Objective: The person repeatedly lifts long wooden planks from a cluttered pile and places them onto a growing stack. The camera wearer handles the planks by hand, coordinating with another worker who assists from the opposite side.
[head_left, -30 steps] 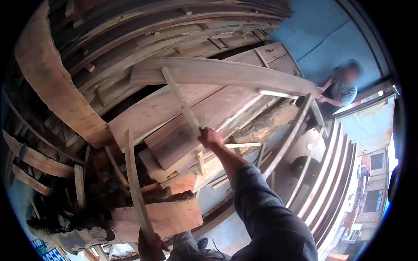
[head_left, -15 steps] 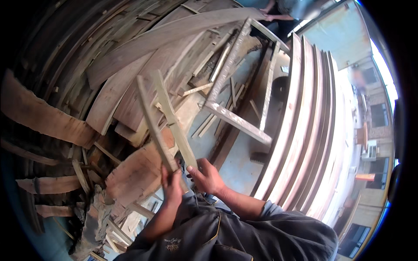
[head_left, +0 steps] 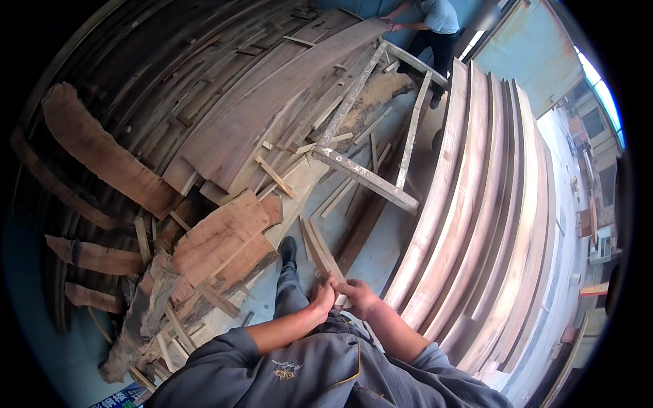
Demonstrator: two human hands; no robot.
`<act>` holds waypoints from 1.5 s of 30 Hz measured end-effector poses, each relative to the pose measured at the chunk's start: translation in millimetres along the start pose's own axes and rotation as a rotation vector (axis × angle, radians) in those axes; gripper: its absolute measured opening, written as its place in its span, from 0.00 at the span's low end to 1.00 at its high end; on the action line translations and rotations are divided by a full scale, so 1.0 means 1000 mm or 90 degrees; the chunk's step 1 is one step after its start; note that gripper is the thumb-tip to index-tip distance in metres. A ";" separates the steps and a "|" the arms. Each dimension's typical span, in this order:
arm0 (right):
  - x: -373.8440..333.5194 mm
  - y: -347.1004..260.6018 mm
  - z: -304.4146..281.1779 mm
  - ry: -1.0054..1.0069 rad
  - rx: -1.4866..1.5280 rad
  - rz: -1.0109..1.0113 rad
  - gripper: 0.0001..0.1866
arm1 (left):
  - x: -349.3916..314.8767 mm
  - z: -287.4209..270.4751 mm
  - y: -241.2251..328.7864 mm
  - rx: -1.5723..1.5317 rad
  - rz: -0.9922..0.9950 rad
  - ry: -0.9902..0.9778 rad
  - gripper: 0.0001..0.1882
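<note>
In front of my waist, my left hand (head_left: 322,294) is closed around the near end of a pair of wooden strips (head_left: 321,249). My right hand (head_left: 359,296) grips the same end from the other side, thumb toward the strips. The strips lie close together and slant away forward and slightly left. To their left is my outstretched leg and dark shoe (head_left: 289,250). Parts of my fingers are hidden behind the wood and each other.
Long boards (head_left: 442,197) stand in a row on the right. Ahead is a paint-spotted frame (head_left: 367,180). On the left are a plank stack (head_left: 238,129) and rough bark-edged slabs (head_left: 221,234). At the far end another person (head_left: 439,20) holds a wide plank (head_left: 306,61).
The two strips have come down and together; before, they were raised and apart, one in each hand. The far person's wide plank has dropped onto the stack. My view has shifted.
</note>
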State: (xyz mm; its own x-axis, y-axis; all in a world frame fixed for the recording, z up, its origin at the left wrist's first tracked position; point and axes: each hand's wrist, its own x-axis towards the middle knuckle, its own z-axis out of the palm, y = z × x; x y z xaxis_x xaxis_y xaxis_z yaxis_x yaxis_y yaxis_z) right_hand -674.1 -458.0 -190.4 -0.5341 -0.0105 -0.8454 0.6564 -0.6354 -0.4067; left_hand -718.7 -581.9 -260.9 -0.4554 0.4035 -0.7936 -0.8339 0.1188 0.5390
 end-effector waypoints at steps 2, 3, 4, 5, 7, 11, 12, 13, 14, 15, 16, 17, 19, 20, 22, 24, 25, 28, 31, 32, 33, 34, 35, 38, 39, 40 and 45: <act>0.008 0.008 -0.010 0.022 0.044 0.068 0.25 | 0.027 -0.012 -0.026 0.031 -0.076 -0.036 0.30; 0.021 0.018 -0.023 0.026 0.066 0.080 0.23 | 0.033 -0.018 -0.025 0.035 -0.146 -0.085 0.30; 0.034 0.026 -0.032 0.028 0.087 0.095 0.21 | 0.037 -0.023 -0.021 0.035 -0.215 -0.131 0.29; 0.049 0.032 -0.040 0.033 0.118 0.105 0.20 | 0.037 -0.025 -0.010 0.046 -0.201 -0.131 0.27; 0.078 0.036 -0.050 0.042 0.165 0.133 0.17 | 0.087 -0.052 -0.024 0.123 -0.070 -0.136 0.21; 0.130 0.016 -0.055 0.170 0.120 0.108 0.20 | 0.098 -0.113 0.137 0.151 0.169 -0.013 0.10; 0.143 0.010 -0.052 0.173 0.100 0.079 0.21 | 0.116 -0.145 0.173 0.100 0.294 0.029 0.07; 0.156 0.004 -0.050 0.177 0.079 0.051 0.22 | 0.135 -0.177 0.209 0.062 0.415 0.067 0.06; 0.170 0.003 -0.051 0.186 0.066 0.023 0.23 | 0.125 -0.191 0.267 -0.032 0.399 0.139 0.04; 0.185 0.000 -0.047 0.181 0.016 -0.023 0.23 | 0.158 -0.245 0.280 -0.037 0.508 0.304 0.09; 0.201 0.004 -0.050 0.182 0.006 -0.051 0.23 | 0.181 -0.298 0.304 -0.019 0.431 0.354 0.15; 0.219 0.010 -0.058 0.179 -0.007 -0.079 0.22 | 0.205 -0.337 0.318 -0.013 0.441 0.482 0.14; 0.246 0.008 -0.062 0.175 0.087 -0.105 0.20 | 0.237 -0.403 0.351 0.009 0.280 0.446 0.25; 0.255 0.004 -0.067 0.179 0.049 -0.113 0.21 | 0.246 -0.407 0.370 -0.028 0.159 0.428 0.34; 0.271 -0.010 -0.079 0.169 -0.009 -0.112 0.23 | 0.286 -0.453 0.371 -0.059 0.059 0.475 0.41; 0.275 -0.021 -0.077 0.177 0.007 -0.077 0.23 | 0.319 -0.465 0.386 -0.051 0.021 0.507 0.45; 0.271 -0.027 -0.073 0.181 0.028 -0.049 0.21 | 0.335 -0.469 0.395 -0.050 0.004 0.520 0.47; 0.255 -0.046 -0.060 0.135 -0.084 -0.038 0.12 | 0.374 -0.525 0.371 -0.139 0.052 0.381 0.52; 0.233 -0.047 -0.034 0.131 -0.125 -0.095 0.18 | 0.395 -0.516 0.383 -0.051 0.014 0.477 0.61; 0.230 -0.051 -0.029 0.143 0.050 -0.025 0.20 | 0.398 -0.523 0.383 -0.051 0.014 0.491 0.62; 0.229 -0.056 -0.027 0.149 0.030 0.001 0.21 | 0.403 -0.524 0.382 -0.051 0.013 0.500 0.64; 0.222 -0.056 -0.027 0.169 0.019 0.025 0.23 | 0.403 -0.517 0.388 -0.089 -0.004 0.418 0.60; 0.218 -0.051 -0.032 0.150 0.037 0.017 0.23 | 0.402 -0.510 0.393 -0.063 -0.012 0.426 0.61; 0.203 -0.056 -0.022 0.174 0.054 0.041 0.29 | 0.395 -0.504 0.394 0.012 -0.028 0.399 0.64; 0.200 -0.052 -0.026 0.183 0.058 0.049 0.30 | 0.391 -0.503 0.394 0.016 -0.031 0.384 0.64; 0.198 -0.054 -0.025 0.179 0.055 0.051 0.30 | 0.388 -0.507 0.395 0.021 -0.033 0.371 0.64; 0.182 -0.051 -0.030 0.142 0.048 0.040 0.33 | 0.371 -0.513 0.413 0.096 -0.105 0.390 0.64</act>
State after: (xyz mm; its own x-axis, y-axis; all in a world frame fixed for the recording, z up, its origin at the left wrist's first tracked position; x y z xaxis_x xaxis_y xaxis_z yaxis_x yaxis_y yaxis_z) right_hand -788.5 -404.8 -333.9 -0.3569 0.1138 -0.9272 0.6387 -0.6946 -0.3311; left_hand -1391.5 -848.3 -477.5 -0.4580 -0.2164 -0.8622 -0.8754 0.2783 0.3952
